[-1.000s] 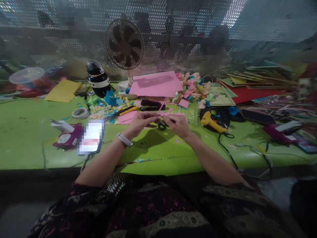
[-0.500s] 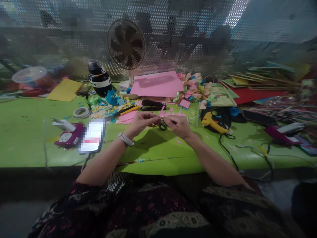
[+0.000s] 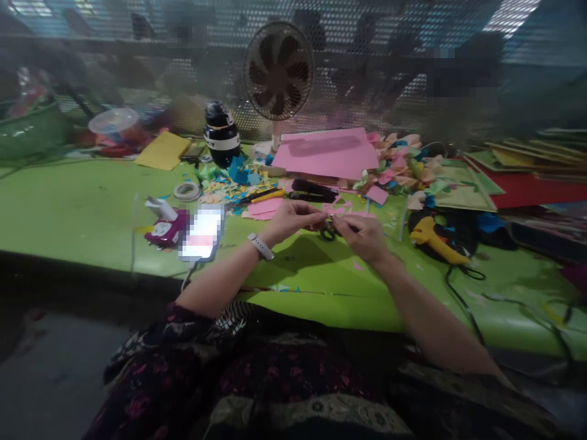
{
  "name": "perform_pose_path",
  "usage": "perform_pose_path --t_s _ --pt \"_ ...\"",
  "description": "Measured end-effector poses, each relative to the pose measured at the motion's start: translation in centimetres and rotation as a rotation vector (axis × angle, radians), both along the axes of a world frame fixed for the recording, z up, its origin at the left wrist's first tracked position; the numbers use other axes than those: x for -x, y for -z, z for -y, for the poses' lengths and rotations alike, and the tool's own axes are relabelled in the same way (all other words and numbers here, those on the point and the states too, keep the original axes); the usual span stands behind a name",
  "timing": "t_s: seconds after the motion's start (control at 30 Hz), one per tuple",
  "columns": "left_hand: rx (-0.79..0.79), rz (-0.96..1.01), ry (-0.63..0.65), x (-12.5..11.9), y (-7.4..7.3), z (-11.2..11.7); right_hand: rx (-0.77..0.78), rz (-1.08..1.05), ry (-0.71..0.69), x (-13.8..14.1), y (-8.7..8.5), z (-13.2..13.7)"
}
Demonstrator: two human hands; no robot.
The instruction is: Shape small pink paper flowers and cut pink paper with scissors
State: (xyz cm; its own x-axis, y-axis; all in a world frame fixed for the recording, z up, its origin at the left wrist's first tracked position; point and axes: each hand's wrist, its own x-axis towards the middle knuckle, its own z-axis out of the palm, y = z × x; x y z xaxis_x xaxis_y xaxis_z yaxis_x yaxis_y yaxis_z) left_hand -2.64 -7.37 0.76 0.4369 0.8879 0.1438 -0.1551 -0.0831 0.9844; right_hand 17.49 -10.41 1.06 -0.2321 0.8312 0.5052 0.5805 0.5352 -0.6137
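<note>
My left hand [image 3: 296,221] and my right hand [image 3: 365,237] meet over the middle of the green table [image 3: 321,263], fingertips almost touching. Both are closed in a pinch around a tiny pale thing [image 3: 330,216], too small to name. Just below the fingertips show dark loops [image 3: 327,233] that look like scissor handles; whether a hand holds them or they lie on the table I cannot tell. Behind the hands are a black stapler [image 3: 314,190], pink paper pieces [image 3: 263,209] and a yellow-and-black cutter [image 3: 266,195].
A lit phone [image 3: 202,233] and a tape roll [image 3: 187,192] lie left. To the right rests a yellow glue gun [image 3: 435,239] with a trailing cord. Pink sheets [image 3: 325,153], folded paper pieces [image 3: 401,160], a black bottle [image 3: 222,135] and a fan [image 3: 279,70] stand behind.
The camera view has turned left, so the whole scene sits farther right. Both hands keep their pinch at the same spot over the table.
</note>
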Motion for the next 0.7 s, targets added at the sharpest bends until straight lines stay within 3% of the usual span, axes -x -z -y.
perform_pose_path --t_s 0.27,0.47,0.7 --pt "-0.056 0.056 -0.003 -0.50 0.36 -0.42 0.036 -0.001 -0.028 -0.47 0.28 -0.15" --pt "-0.113 0.003 -0.044 -0.32 0.25 -0.16 0.199 -0.122 -0.052 -0.37 0.43 -0.43" --pt "-0.129 0.008 -0.035 -0.23 0.51 -0.10 0.451 -0.223 -0.182 -0.35 -0.31 -0.32"
